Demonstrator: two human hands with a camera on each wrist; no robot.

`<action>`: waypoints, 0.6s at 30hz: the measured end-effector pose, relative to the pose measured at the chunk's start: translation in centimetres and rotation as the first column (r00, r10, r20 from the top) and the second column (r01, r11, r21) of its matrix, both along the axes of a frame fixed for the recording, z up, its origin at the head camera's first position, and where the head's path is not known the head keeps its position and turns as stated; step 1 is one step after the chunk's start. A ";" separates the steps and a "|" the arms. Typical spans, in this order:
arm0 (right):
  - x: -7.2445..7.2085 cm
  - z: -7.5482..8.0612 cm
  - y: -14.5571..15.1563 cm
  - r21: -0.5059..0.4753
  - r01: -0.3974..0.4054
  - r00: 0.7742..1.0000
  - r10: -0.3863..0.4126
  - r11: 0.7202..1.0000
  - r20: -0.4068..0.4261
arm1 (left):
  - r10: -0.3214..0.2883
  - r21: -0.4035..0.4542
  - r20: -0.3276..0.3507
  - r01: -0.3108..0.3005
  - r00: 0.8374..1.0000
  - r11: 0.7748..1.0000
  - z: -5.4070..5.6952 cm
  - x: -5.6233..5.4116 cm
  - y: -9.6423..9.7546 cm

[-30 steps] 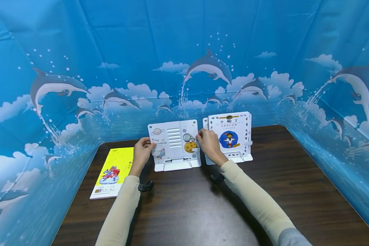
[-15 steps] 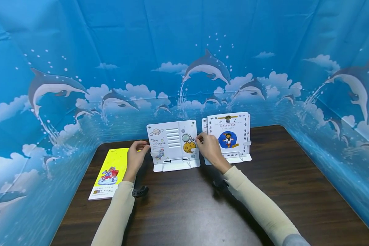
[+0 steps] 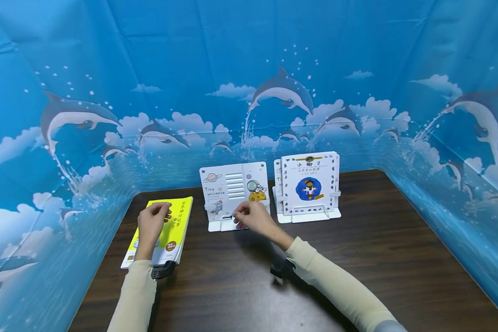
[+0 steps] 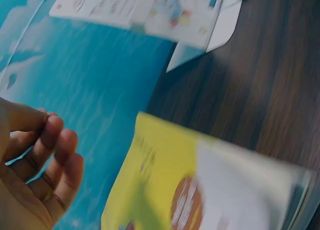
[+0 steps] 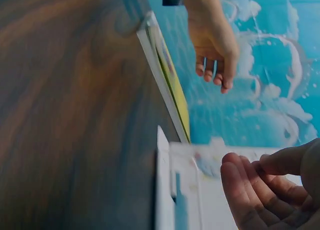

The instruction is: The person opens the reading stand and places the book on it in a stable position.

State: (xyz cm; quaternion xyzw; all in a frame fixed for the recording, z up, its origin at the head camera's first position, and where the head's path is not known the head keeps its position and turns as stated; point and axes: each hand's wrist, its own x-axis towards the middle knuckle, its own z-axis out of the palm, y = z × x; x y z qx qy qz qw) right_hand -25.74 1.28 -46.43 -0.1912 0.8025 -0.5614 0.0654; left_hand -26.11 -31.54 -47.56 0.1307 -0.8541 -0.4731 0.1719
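Observation:
My left hand hovers over a yellow-and-white book lying on the table. Its fingers are loosely bent and hold nothing; in the left wrist view the hand is apart from the book. My right hand, fingers bent with nothing between them, is in front of a white book stand printed "Tiny universe" and hides its lower right part. The right wrist view has the right hand near the stand's panel, with the left hand beyond.
To the right, a second white stand bears a white picture book with a blue round picture on its cover. Both stands are near the back edge of the dark wooden table. A blue dolphin-print cloth surrounds the table's back and sides.
My left hand has left the middle stand's left edge and moved left over the yellow book. My right hand has come off that stand's right edge and moved left and nearer.

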 end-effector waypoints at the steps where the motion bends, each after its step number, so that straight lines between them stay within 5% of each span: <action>1: 0.1 -0.1 -0.6 -0.012 -0.016 1.000 0.017 1.000 0.017 | 0.016 -0.018 0.018 -0.016 1.000 1.000 0.0 0.2 -0.5; 12: -0.1 -1.0 -7.5 -0.070 -0.135 0.977 0.144 0.988 0.154 | 0.181 -0.149 0.187 -0.155 0.965 0.977 -1.1 2.1 -4.7; 18: -0.5 -1.6 -10.2 -0.066 -0.151 0.956 0.163 0.986 0.246 | 0.216 -0.287 0.299 -0.128 0.930 0.949 -1.4 3.0 -5.7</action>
